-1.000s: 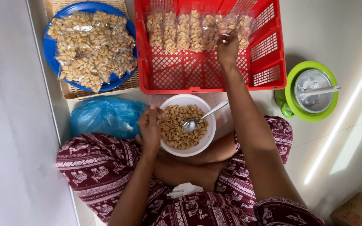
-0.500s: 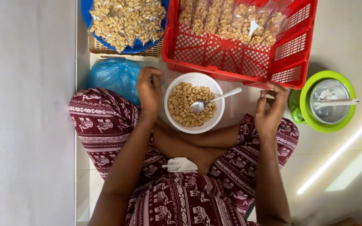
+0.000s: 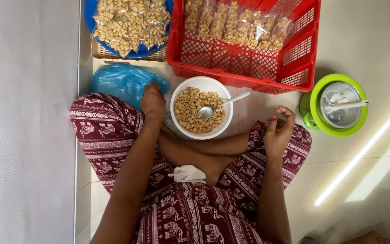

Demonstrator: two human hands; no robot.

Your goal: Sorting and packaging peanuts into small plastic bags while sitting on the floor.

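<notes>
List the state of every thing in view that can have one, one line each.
white bowl: upright, holding peanuts.
spoon: lying in the bowl, handle over the rim.
red basket: partly filled, packed bags along its far side.
blue tray: heaped with bagged peanuts.
blue plastic bag: crumpled on the floor.
green container: open, utensil resting inside.
left hand: at the blue bag, grip unclear.
right hand: open, empty, above the knee.

Soft, even daylight fills the room. A bright streak of glare runs across the floor tiles (image 3: 362,158) toward four o'clock. The red basket (image 3: 294,68) drops a faint shadow at three o'clock. Everything looks sharp, with little blur.
</notes>
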